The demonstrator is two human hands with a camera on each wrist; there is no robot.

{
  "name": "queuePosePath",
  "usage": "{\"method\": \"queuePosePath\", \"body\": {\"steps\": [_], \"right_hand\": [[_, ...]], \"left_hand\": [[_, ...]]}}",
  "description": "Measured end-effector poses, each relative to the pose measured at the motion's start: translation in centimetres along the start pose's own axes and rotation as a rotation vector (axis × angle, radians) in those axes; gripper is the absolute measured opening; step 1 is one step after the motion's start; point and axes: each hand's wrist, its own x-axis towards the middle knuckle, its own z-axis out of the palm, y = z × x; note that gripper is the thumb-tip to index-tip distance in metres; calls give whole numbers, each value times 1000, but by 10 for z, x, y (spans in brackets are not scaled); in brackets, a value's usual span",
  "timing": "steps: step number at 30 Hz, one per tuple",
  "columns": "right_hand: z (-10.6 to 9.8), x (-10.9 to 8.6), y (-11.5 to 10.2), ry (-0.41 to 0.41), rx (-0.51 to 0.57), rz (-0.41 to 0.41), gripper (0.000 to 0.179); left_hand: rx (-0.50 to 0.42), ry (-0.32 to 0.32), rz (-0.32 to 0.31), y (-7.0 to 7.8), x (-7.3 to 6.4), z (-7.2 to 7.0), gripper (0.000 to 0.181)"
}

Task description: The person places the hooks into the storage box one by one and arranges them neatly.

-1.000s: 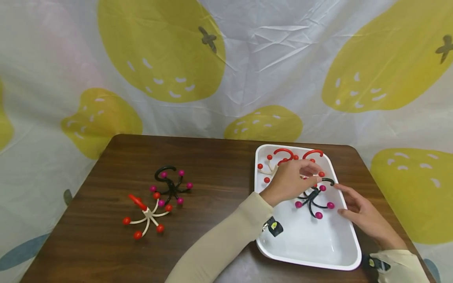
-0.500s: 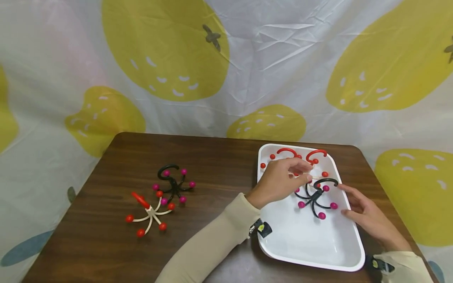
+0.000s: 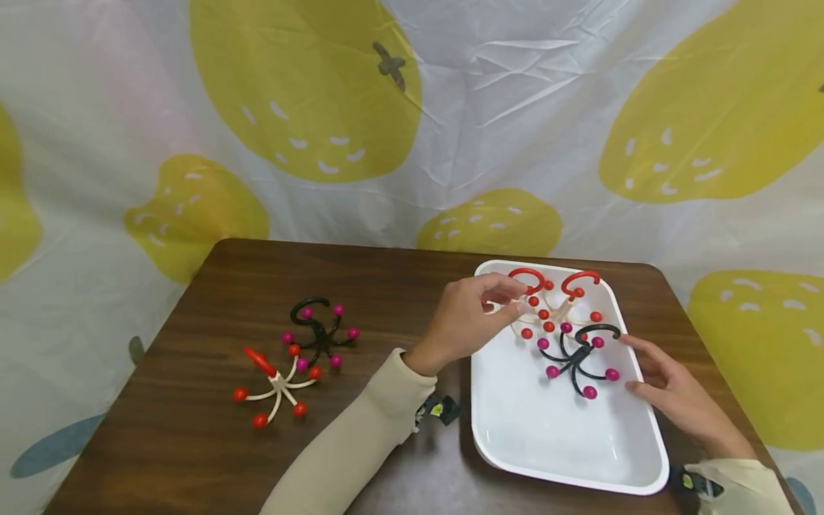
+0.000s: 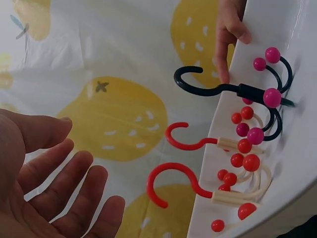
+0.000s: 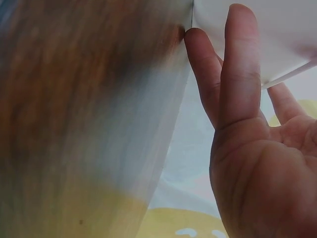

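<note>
My left hand [image 3: 465, 318] is over the left rim of the white tray [image 3: 566, 447], fingers loosely bent and nothing in them; in the left wrist view the palm and fingertips are apart from everything. Inside the tray stands a black hook-handled piece [image 3: 581, 355] with curved prongs tipped by pink balls. Behind it are two cream pieces with red hook handles [image 3: 581, 277] and red ball tips, partly hidden by my left hand. My right hand [image 3: 676, 400] rests at the tray's right rim, fingertips on the edge near the black hook. Its fingers [image 5: 240, 74] look straight.
Left on the brown table [image 3: 161, 443] lie another black piece [image 3: 318, 332] with pink balls and a cream piece [image 3: 280, 383] with a red handle and red balls. A fabric backdrop [image 3: 489, 93] with yellow fruit prints hangs behind the table.
My left hand has let go of the black piece's hook and drawn back leftward, uncovering more of the tray. The right hand has stayed at the rim.
</note>
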Motion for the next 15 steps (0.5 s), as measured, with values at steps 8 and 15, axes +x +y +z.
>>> {"method": "queuePosePath", "body": {"steps": [8,15], "right_hand": [[-2,0,2,0,-8,-22,70],[-1,0,1,-6,-14,-5,71]], "left_hand": [[-21,39,-46,-1,-13,-32,23],[-31,77,-103,-9,-29,-62,21]]}}
